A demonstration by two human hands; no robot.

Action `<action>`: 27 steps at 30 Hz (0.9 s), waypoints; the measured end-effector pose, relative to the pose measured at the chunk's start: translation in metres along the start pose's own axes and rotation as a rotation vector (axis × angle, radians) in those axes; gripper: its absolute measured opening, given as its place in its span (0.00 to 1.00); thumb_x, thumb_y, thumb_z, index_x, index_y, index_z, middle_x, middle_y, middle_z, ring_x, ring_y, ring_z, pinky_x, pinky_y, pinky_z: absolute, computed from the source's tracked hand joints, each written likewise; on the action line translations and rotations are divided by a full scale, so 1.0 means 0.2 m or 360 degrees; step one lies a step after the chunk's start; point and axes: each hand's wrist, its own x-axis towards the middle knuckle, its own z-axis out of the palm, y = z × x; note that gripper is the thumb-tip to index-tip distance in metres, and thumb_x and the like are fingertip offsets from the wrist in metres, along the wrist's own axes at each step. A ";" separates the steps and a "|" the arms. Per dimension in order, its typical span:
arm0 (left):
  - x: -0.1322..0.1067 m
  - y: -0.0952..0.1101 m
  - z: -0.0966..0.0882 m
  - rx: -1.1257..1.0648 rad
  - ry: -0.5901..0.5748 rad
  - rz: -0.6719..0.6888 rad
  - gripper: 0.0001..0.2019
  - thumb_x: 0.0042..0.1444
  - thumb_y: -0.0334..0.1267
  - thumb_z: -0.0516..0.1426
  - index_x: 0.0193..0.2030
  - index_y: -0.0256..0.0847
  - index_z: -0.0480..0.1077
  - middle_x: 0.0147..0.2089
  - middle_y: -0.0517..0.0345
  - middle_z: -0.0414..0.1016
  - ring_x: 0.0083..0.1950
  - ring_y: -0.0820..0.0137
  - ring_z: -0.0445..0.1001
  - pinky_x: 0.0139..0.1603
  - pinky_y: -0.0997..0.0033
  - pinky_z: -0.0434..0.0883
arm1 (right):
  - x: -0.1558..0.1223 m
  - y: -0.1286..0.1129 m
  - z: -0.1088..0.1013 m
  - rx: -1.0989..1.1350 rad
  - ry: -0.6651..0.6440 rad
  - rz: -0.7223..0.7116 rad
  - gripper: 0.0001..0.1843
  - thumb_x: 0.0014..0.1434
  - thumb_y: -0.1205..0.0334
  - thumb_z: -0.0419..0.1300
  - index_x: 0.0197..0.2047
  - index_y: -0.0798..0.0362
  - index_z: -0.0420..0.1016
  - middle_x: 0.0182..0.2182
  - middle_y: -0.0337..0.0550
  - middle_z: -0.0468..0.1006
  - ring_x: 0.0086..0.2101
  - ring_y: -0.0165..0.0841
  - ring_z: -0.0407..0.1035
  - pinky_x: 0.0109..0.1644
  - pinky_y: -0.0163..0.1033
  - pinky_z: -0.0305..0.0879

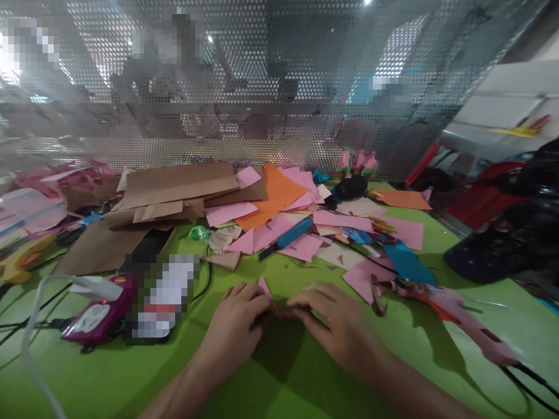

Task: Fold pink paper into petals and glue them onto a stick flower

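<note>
Over the green table, my left hand (pixel 240 317) has its fingers closed on a small piece of pink paper (pixel 265 291), whose pointed corner sticks up past the fingertips. My right hand (pixel 334 320), slightly blurred, pinches the other end with thumb and fingers. Between the two hands the paper's lower edge shows as a thin line; most of it is hidden by my fingers. Beyond the hands lie a blue utility knife (pixel 293 233) and pink paper scraps (pixel 301 247).
A pink glue gun (pixel 476 331) lies at the right with its cord. On the left are a purple power strip (pixel 94 323), a phone (pixel 166 297) and a yellow glue gun (pixel 26 259). Brown paper (pixel 179 183) and orange paper (pixel 277 192) are piled before a perforated metal screen (pixel 244 75).
</note>
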 end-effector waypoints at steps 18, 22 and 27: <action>-0.01 0.00 0.02 0.0129 0.0034 0.0072 0.08 0.58 0.25 0.57 0.36 0.43 0.73 0.41 0.60 0.73 0.43 0.64 0.69 0.43 0.64 0.64 | 0.01 -0.03 0.07 -0.0138 -0.0200 0.0233 0.08 0.58 0.73 0.64 0.39 0.50 0.78 0.35 0.38 0.75 0.38 0.35 0.69 0.38 0.39 0.57; -0.02 0.01 0.03 0.0298 0.0045 0.0141 0.08 0.59 0.26 0.57 0.39 0.44 0.72 0.38 0.60 0.74 0.40 0.64 0.70 0.41 0.63 0.64 | 0.01 -0.03 0.07 -0.0055 -0.0243 0.0313 0.06 0.60 0.72 0.63 0.38 0.52 0.77 0.36 0.39 0.74 0.38 0.35 0.69 0.38 0.38 0.59; -0.03 -0.01 0.05 0.0483 0.0140 0.0325 0.09 0.60 0.28 0.57 0.41 0.47 0.73 0.35 0.61 0.73 0.36 0.64 0.70 0.37 0.64 0.62 | 0.00 -0.03 0.07 -0.0030 -0.0241 0.0354 0.05 0.60 0.72 0.64 0.35 0.52 0.75 0.35 0.39 0.74 0.37 0.34 0.68 0.38 0.37 0.59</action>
